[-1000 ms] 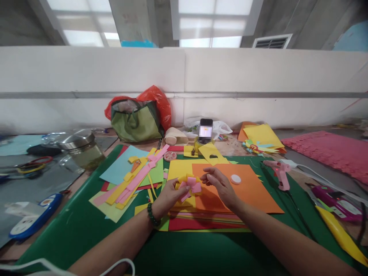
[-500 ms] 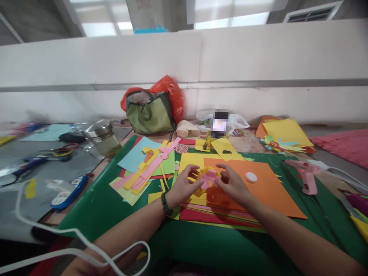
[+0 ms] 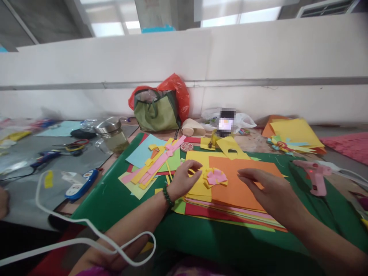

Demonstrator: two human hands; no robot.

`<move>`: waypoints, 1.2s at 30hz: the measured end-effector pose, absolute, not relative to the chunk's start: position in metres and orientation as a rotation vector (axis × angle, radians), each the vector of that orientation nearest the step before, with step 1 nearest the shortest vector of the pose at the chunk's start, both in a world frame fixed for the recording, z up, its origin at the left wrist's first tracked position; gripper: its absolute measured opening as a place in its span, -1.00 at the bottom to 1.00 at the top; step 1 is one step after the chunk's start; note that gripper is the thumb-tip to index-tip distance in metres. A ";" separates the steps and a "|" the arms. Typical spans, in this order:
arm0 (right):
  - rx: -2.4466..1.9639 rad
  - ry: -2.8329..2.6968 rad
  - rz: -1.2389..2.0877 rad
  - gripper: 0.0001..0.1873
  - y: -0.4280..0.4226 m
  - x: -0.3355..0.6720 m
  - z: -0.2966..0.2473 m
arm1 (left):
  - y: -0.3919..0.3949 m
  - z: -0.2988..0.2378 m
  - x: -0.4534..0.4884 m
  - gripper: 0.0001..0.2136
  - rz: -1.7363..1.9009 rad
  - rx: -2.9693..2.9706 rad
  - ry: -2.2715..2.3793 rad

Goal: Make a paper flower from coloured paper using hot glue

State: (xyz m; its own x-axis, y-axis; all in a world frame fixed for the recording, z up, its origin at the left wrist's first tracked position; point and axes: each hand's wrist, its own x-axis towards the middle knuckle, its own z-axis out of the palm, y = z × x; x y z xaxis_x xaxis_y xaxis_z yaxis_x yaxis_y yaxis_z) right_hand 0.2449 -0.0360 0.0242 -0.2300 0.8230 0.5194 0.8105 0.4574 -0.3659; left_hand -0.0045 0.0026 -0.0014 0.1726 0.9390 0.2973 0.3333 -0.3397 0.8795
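Note:
A pink and yellow folded paper flower (image 3: pixel 215 177) lies on a stack of coloured paper sheets (image 3: pixel 230 199), at the left edge of the top orange sheet (image 3: pixel 244 180). My left hand (image 3: pixel 184 179) hovers just left of the flower with its fingers curled and apart, holding nothing. To the right of the flower, my right hand (image 3: pixel 268 190) stretches over the orange sheet, fingers loose and spread, palm down, with nothing in it. A dark bead bracelet (image 3: pixel 166 196) sits on my left wrist.
A green mat (image 3: pixel 115 199) covers the table. Pink and yellow paper strips (image 3: pixel 155 165) lie at the left, a pink glue gun (image 3: pixel 313 176) at the right. A glass jar (image 3: pixel 113 136), a green bag (image 3: pixel 156 111), scissors (image 3: pixel 71 145) and a white cable (image 3: pixel 86 230) are nearby.
Both hands held the flower up between them; now it lies on the orange sheet, and both hands have let go and drawn apart. The view has shifted left.

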 end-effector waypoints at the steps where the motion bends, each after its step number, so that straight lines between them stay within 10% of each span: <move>1: -1.334 -2.032 0.036 -0.73 -0.045 0.250 0.030 | 0.005 0.002 -0.009 -0.87 1.229 1.739 1.223; 11: -1.603 -1.678 -0.121 -0.73 -0.113 0.282 0.014 | 0.020 0.020 -0.034 -0.75 1.500 1.597 1.288; 23: -1.631 -1.723 -0.021 -0.66 -0.134 0.289 -0.028 | -0.056 0.030 -0.057 -0.70 0.085 2.382 1.851; 36: -1.368 -1.839 -0.104 -0.84 -0.117 0.260 -0.062 | -0.075 -0.011 -0.042 -0.51 0.038 2.107 2.001</move>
State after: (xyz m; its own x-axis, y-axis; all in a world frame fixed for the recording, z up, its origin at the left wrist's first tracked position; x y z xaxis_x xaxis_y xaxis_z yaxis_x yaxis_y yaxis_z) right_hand 0.2603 -0.1171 -0.0624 -0.0713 0.7603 0.6456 0.8281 0.4060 -0.3866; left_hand -0.0418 -0.0750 -0.0106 0.0644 0.9878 -0.1416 0.9817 -0.0372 0.1868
